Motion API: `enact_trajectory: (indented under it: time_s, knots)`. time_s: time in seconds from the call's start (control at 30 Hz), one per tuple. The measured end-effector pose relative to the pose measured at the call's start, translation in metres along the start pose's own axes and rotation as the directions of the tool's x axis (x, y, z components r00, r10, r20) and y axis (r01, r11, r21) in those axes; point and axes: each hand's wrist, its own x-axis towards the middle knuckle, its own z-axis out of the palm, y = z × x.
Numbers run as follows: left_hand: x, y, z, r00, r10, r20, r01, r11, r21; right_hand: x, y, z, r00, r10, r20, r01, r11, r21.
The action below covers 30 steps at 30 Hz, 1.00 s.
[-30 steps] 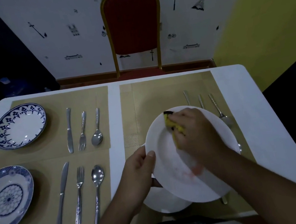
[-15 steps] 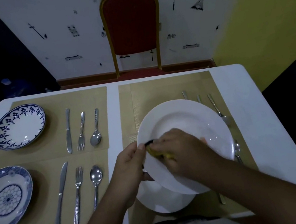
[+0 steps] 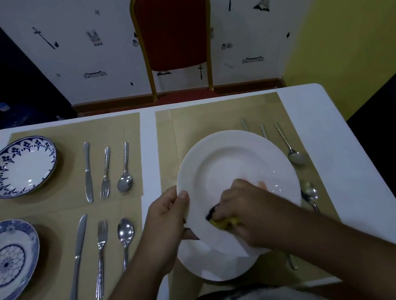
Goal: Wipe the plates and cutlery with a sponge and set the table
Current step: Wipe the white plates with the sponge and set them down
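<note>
Your right hand (image 3: 245, 209) has swept the yellow sponge (image 3: 224, 223) from the far rim of the round white plate (image 3: 229, 163) down its left side to the near part (a full arc in one second). Your left hand's (image 3: 169, 221) thumb now sits higher on the plate's left edge, and the plate faces you more squarely.

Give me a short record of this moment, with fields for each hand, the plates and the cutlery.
left hand: grips left rim of white plate, lifted and tilted
right hand: presses yellow sponge on that plate
second white plate: on the mat underneath
blue plates: far and near, on left mats
cutlery: knife, fork, spoon beside each blue plate
</note>
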Motion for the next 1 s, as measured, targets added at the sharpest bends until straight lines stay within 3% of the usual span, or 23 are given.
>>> enact_trajectory:
  time_s: [0.1, 0.2, 0.3, 0.37, 0.43, 0.53, 0.67, 0.8, 0.87, 1.0]
  knots:
    - [-0.003, -0.005, 0.002, 1.0, -0.026, 0.015, 0.026, 1.0, -0.002, -0.002, 0.003, -0.001, 0.998, -0.022, 0.052, 0.023, 1.0, -0.017]
    - [-0.003, -0.003, 0.004, 1.0, -0.016, 0.01, 0.016, 1.0, -0.016, 0.004, 0.007, 0.002, 0.998, -0.055, -0.017, 0.055, 0.998, 0.015]
    - [-0.001, 0.0, 0.004, 1.0, -0.011, 0.017, 0.012, 0.999, -0.037, 0.01, 0.012, -0.005, 0.946, 0.005, -0.323, 0.057, 0.982, 0.183]
    - [-0.002, 0.001, 0.005, 0.999, -0.02, 0.025, 0.021, 0.998, -0.053, 0.012, 0.012, -0.011, 0.84, 0.122, -0.528, 0.064, 0.945, 0.32]
    - [-0.004, 0.001, 0.006, 0.999, -0.026, 0.027, 0.028, 0.997, -0.068, 0.014, 0.011, -0.014, 0.768, 0.214, -0.604, 0.049, 0.92, 0.388]
    - [-0.005, 0.0, 0.009, 0.998, -0.042, 0.04, 0.046, 0.995, -0.084, 0.014, 0.014, -0.014, 0.839, 0.283, -0.464, -0.07, 0.903, 0.423]
    - [-0.006, -0.002, 0.01, 0.996, -0.049, 0.071, 0.055, 0.995, -0.081, 0.002, 0.018, -0.03, 0.975, 0.168, -0.143, -0.091, 0.897, 0.433]
    - [-0.005, -0.005, 0.009, 0.995, -0.083, 0.055, 0.09, 0.987, -0.134, -0.007, 0.032, -0.046, 0.985, 0.097, 0.145, -0.137, 0.945, 0.297]
    - [-0.005, -0.006, 0.009, 0.994, -0.087, 0.06, 0.095, 0.986, -0.14, -0.007, 0.037, -0.044, 0.985, 0.083, 0.149, -0.118, 0.962, 0.247]
    - [-0.005, -0.01, 0.01, 0.994, -0.083, 0.071, 0.091, 0.99, -0.111, -0.003, 0.037, -0.037, 0.999, 0.03, -0.024, -0.027, 0.993, 0.113]
